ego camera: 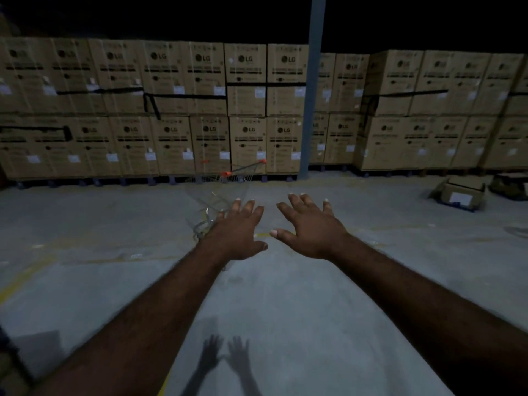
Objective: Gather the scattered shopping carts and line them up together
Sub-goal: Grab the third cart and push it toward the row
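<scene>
One wire shopping cart (228, 181) with orange handle ends stands on the concrete floor ahead, close to the wall of boxes. It is faint and blurred in the dim light, and my left hand hides its lower part. My left hand (238, 231) and my right hand (310, 228) are stretched out in front of me, palms down and fingers spread. Neither hand holds anything or touches the cart, which is some way beyond them.
A long wall of stacked cardboard boxes (171, 110) on pallets runs across the back. A grey steel column (311, 90) rises just right of the cart. An opened box (458, 194) lies on the floor at the right. Yellow floor lines (25, 277) mark the left.
</scene>
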`<state>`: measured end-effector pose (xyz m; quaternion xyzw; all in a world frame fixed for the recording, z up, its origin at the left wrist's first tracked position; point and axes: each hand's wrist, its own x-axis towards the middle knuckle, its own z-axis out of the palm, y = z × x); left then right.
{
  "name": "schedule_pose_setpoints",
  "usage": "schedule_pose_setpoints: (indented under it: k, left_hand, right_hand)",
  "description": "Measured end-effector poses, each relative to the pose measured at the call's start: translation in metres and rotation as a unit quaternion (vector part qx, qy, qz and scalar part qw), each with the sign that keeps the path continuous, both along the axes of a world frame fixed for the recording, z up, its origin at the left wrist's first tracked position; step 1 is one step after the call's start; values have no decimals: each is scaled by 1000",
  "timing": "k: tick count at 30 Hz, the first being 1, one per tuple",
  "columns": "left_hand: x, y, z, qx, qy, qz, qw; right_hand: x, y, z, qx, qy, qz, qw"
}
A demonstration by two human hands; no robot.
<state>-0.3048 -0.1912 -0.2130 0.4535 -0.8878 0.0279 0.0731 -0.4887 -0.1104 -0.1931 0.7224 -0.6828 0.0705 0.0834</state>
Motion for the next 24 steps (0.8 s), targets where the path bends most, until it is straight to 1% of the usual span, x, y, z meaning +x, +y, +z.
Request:
schedule_pose_setpoints:
  k: [4,11,14,17,20,24]
  left_hand:
    - [-34,-90,2,0,-16,-10,1000]
    - [-99,-234,-24,16,-37,-7,999]
    - [-134,-301,-33,13,-45,9,999]
    - [-170,-369,-39,15,-32,31,999]
    - [-202,-428,-39,45,-25,51,997]
    - [-229,-503,-31,45,-8,86,995]
  right_hand:
    - [-31,-87,4,-13,-21,-9,1000]
    - [-106,-229,-20,7,-44,-11,999]
    - [-147,-297,-31,13,-41,-3,999]
    - [-188,-371,-39,8,-38,11,999]
    - [-224,-443,-34,23,-41,33,998]
    - [-255,-533,-19,27,-34,64,997]
